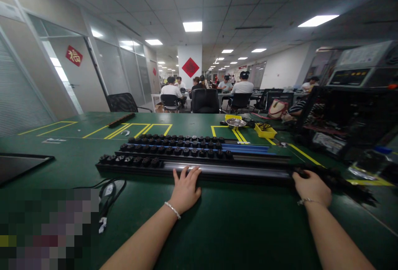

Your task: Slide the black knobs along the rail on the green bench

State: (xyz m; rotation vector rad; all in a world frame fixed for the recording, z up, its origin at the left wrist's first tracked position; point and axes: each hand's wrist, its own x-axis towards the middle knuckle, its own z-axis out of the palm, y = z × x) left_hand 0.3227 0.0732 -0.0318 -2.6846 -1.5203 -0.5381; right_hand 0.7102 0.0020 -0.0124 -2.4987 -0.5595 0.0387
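A long black rail (245,173) with a shiny inner strip lies across the green table in front of me. Small black knob-like parts (133,161) sit in a row along its left end. My left hand (184,191) rests with spread fingers on the rail's near edge, right of that row. At the rail's right end, the fingers of my right hand (313,189) are closed around a small black part (301,173), mostly hidden. Beyond my right hand lies a dark heap of black parts (345,181), too dim to make out singly.
Behind lie more rails with black parts, one with a blue strip (248,149). Farther back are a metal bowl (235,123) and a yellow bin (265,131). A black cable (116,197) lies at left; dark equipment (329,121) stands right. Several people sit beyond the table.
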